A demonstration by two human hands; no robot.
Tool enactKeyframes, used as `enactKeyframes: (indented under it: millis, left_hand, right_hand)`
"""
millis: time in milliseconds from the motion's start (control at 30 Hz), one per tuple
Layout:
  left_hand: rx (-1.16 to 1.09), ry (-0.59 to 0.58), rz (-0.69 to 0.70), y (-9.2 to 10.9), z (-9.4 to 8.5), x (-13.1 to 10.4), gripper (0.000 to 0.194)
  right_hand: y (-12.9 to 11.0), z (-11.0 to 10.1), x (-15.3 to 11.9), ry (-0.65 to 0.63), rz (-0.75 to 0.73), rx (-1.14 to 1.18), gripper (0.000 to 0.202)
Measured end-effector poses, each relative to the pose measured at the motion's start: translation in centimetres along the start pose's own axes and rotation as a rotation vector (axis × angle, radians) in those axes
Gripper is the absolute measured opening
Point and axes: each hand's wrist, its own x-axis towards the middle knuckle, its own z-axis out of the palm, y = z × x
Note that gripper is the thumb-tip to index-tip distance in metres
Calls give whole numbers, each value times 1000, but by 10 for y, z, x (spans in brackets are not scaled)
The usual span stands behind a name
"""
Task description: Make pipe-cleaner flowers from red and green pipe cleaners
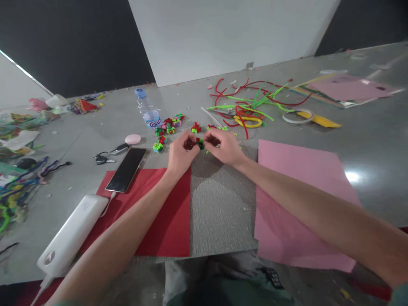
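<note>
My left hand (181, 154) and my right hand (225, 146) meet above the middle of the table, fingertips pinched close together. Between them is a small red and green flower-like piece (199, 143), partly covered by the fingers; both hands appear to grip it. Just beyond stands another red and green flower piece (196, 127). To the left lies a cluster of similar pieces (170, 126), with a bright green one (157, 147) nearer my left hand. Small green bits lie under my right hand.
Red and green pipe cleaners (255, 102), yellow-handled scissors (248, 122), a tape roll (298, 117) and a yellow cutter (323, 120) lie behind. Left are a water bottle (148, 109), phone (126, 170), power bank (72, 236) and keys (102, 159). Red paper (168, 212) and pink paper (299, 170) flank me.
</note>
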Motion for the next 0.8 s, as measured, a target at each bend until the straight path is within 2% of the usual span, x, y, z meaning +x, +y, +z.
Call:
enactKeyframes:
  millis: [167, 400, 600, 800]
  left_hand:
    - [-7, 7, -18, 0, 0, 0, 18]
    - [-88, 8, -49, -6, 1, 0, 17]
    - [-229, -58, -130, -5, 1, -1, 9]
    - [-186, -53, -174, 1, 1, -2, 19]
  right_hand:
    - [4, -1, 1, -16, 95, 16, 15]
    - [12, -3, 5, -116, 251, 238, 32]
    - [16, -2, 6, -49, 251, 231, 28]
    - [13, -2, 4, -23, 147, 60, 25]
